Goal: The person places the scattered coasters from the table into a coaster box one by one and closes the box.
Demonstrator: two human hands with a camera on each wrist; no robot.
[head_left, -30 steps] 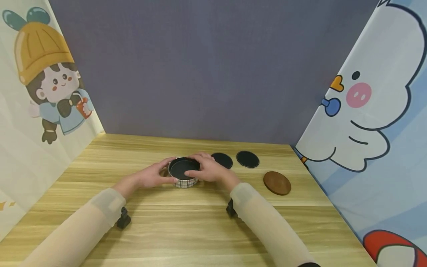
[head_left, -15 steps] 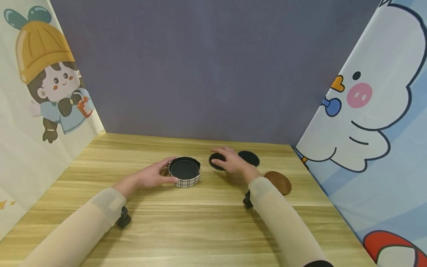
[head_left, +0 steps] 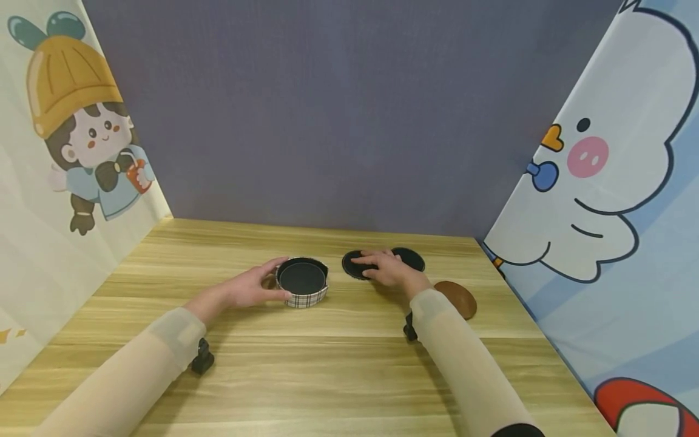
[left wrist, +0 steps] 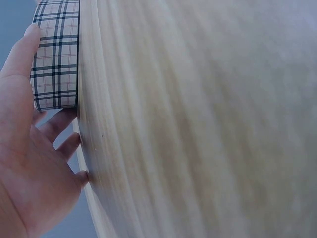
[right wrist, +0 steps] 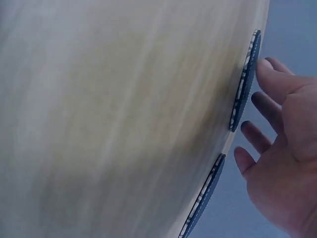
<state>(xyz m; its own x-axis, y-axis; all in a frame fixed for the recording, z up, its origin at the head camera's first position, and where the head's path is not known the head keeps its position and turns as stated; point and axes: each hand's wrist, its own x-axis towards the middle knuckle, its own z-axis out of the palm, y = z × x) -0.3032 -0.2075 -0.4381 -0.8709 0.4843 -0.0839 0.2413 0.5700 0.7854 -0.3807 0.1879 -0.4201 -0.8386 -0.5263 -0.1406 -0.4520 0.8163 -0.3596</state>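
A round plaid coaster holder point(head_left: 306, 299) stands on the table, its side also filling the upper left of the left wrist view. A black coaster point(head_left: 302, 277) lies inside it. My left hand point(head_left: 248, 286) grips its left side, thumb along the near wall and fingers round the far side. Two more black coasters with plaid edges lie flat to the right: the nearer coaster point(head_left: 354, 267) and the farther coaster point(head_left: 414, 260). Over both hovers my right hand point(head_left: 386, 269), fingers extended and holding nothing; in the right wrist view its fingertips are close above the coaster point(right wrist: 246, 82).
A brown round disc point(head_left: 457, 300) lies on the right of the wooden table point(head_left: 306, 376), partly behind the right sleeve. A grey panel point(head_left: 327, 115) closes off the back, with printed cartoon walls on both sides.
My right hand has left the holder, moved right to the nearer coaster, and then slid slightly farther right with that coaster left flat. The left hand stays on the holder.
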